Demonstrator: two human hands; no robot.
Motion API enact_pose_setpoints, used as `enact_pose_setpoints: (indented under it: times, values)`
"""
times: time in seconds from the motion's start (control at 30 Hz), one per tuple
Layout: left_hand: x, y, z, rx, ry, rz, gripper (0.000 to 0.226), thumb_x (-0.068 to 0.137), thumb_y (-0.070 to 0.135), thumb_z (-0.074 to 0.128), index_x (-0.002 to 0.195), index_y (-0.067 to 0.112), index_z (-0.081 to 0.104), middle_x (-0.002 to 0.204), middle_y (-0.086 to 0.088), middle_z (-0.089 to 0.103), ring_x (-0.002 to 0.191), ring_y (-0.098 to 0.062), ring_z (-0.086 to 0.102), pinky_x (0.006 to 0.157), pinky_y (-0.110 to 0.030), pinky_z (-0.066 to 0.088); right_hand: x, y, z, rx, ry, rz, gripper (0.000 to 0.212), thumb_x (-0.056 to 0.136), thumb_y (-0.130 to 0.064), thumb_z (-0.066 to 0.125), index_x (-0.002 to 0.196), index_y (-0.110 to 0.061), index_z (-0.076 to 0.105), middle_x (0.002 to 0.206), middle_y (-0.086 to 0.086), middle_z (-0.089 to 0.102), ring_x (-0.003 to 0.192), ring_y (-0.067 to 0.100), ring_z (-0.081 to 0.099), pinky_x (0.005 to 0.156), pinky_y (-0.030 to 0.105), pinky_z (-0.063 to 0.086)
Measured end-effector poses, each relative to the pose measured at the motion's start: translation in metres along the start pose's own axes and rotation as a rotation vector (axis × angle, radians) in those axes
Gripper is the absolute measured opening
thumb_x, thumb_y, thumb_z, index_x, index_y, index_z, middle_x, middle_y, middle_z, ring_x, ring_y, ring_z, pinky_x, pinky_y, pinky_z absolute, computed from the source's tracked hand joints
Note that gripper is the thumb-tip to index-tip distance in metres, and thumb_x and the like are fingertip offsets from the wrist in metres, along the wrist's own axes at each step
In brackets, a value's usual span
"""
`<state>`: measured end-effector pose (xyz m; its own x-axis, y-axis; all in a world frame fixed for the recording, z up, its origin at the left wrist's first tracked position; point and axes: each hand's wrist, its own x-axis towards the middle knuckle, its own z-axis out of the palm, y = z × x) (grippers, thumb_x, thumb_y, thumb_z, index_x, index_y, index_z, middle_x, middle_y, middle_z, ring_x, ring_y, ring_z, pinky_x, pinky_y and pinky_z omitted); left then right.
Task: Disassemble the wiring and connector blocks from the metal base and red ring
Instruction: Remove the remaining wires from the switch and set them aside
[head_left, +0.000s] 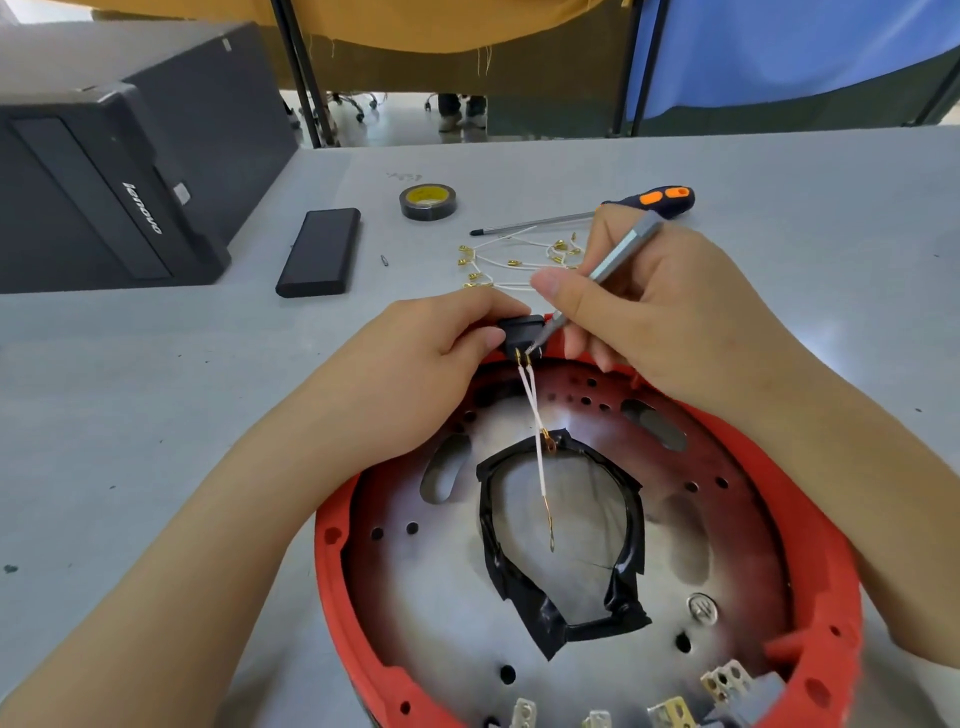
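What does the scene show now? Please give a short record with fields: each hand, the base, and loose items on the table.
left hand: holds black connector block
right hand: holds grey tool, tip at the block
base: metal base inside red ring, black tape around the centre opening
loose items: removed white wires, screwdriver, tape roll

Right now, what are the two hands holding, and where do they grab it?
The left hand pinches the black connector block by its sides. The right hand grips the thin grey tool midway along its shaft.
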<state>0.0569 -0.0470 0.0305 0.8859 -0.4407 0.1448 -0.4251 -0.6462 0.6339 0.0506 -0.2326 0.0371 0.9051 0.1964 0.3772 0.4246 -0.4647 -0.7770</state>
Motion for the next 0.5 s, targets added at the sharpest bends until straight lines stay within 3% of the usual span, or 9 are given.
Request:
enact_pose_setpoints:
  times: [0.2,0.4,0.5]
  values:
    - [0.0018,-0.0008,0.0007,0.026,-0.002,0.014,0.033,0.098,0.021,0.044,0.117,0.045,0.056,0.111,0.026,0.061,0.101,0.009,0.05,0.086,-0.004,0.032,-0.001,-0.0016,0.0003,-0.109,0.0,-0.031,0.032,0.092,-0.035,0.059,0.073,-0.014,0.043,0.062,-0.003,0.066,0.041,0.008,0.055,0.042,0.015,0.042]
    - [0.0026,-0.0013,0.0016,0.048,0.003,0.01,0.034,0.098,0.021,0.043,0.118,0.044,0.055,0.11,0.027,0.06,0.101,0.008,0.05,0.084,-0.002,0.032,-0.0009,-0.0031,0.0006,-0.202,-0.053,-0.054,0.031,0.093,-0.037,0.055,0.077,-0.015,0.042,0.067,0.001,0.062,0.053,0.007,0.058,0.051,0.02,0.045]
    - [0.0027,-0.0002,0.0017,0.049,0.002,0.016,0.034,0.098,0.019,0.043,0.119,0.043,0.056,0.113,0.026,0.06,0.103,0.007,0.05,0.086,-0.003,0.032,0.0027,-0.0021,-0.0001,-0.166,-0.08,-0.018,0.031,0.094,-0.036,0.055,0.077,-0.014,0.042,0.063,0.005,0.06,0.049,0.0,0.055,0.05,0.013,0.04]
